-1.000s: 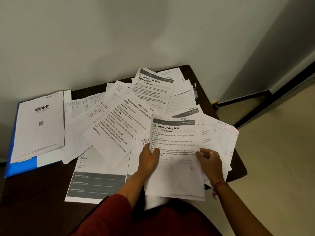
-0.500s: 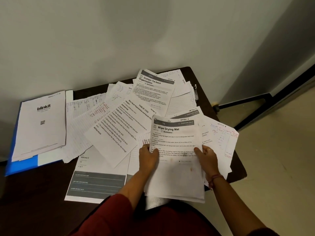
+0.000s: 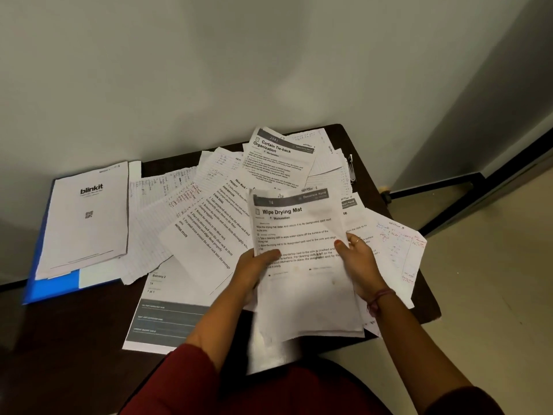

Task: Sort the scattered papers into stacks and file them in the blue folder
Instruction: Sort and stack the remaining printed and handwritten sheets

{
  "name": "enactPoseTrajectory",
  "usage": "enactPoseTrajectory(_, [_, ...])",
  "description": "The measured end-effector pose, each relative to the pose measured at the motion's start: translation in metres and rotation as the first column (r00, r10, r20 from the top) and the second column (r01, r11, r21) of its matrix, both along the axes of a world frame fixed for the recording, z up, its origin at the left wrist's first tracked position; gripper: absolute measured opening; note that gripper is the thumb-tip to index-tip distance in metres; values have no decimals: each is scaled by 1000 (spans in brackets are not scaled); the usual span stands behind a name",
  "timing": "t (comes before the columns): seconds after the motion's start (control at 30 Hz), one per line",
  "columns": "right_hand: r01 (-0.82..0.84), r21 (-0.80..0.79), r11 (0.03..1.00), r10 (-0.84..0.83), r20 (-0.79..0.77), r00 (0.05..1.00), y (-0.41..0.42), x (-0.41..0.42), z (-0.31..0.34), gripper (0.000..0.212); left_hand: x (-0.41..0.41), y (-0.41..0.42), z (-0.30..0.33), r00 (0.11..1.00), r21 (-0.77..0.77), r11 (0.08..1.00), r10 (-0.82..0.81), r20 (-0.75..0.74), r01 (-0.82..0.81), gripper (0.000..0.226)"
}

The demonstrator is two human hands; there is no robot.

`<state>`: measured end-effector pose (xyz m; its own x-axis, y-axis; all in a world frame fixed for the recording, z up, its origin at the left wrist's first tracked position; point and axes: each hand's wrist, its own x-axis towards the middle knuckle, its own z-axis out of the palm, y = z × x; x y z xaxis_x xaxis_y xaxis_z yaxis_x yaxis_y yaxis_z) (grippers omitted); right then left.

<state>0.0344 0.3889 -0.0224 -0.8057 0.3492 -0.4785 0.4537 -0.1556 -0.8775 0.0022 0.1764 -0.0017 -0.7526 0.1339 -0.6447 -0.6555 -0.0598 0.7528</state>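
Dark brown wood is showing at the edges of a table that is standing against a pale wall, with scattered papers lying across most of its top. A blue folder is lying at the table's left end, with a sheet printed "blinkit" resting on it. Near the front right, a small stack of sheets headed "Wipe Drying Mat" is being held above the other papers. The left hand is gripping its left edge, thumb on top, and the right hand is gripping its right edge.
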Motion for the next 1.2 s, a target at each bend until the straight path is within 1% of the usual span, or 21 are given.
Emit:
enactPoseTrajectory(0.1, [-56,-24,998,54,-74,996,-8,-12,18,20,-8,-7,11,992,-5,999,49,-115,-50,17])
enactPoseTrajectory(0.17, [-90,-49,995,83,-124,989,-14,-21,30,21,-14,-12,20,973,-34,993,100,-210,-109,16])
enactPoseTrajectory(0.27, [-145,-74,987,129,-183,975,-24,-38,48,23,-25,-23,38,932,-90,984,111,-344,-150,12])
enactPoseTrajectory(0.4, [-186,-29,982,173,-250,953,-40,-60,69,24,-35,-34,66,864,-178,969,61,-500,-171,12])
enactPoseTrajectory(0.57, [-190,32,981,188,-365,912,-59,-82,87,23,-45,-53,86,786,-135,956,130,-604,-262,19])
enactPoseTrajectory(0.67, [-241,93,966,258,-382,887,-70,-82,83,21,-46,-65,79,773,-173,943,121,-623,-286,24])
enactPoseTrajectory(0.73, [-280,144,949,315,-384,868,-77,-79,77,30,-43,-72,66,776,-198,928,132,-617,-315,30])
enactPoseTrajectory(0.83, [-307,194,932,360,-394,845,-86,-76,68,41,-41,-81,48,763,-175,902,214,-610,-393,46])
enactPoseTrajectory(0.9, [-320,196,927,373,-388,842,-89,-76,65,42,-41,-83,41,758,-148,892,264,-597,-427,45])
enactPoseTrajectory(1.0, [-348,230,909,412,-363,836,-92,-75,64,43,-39,-82,38,775,-158,893,263,-575,-420,43])
enactPoseTrajectory(1.13, [-308,183,934,355,-371,858,-91,-77,61,45,-40,-80,33,787,-132,891,305,-536,-435,40])
enactPoseTrajectory(1.2, [-329,189,925,376,-344,860,-91,-76,60,45,-41,-79,26,810,-156,895,290,-510,-418,45])
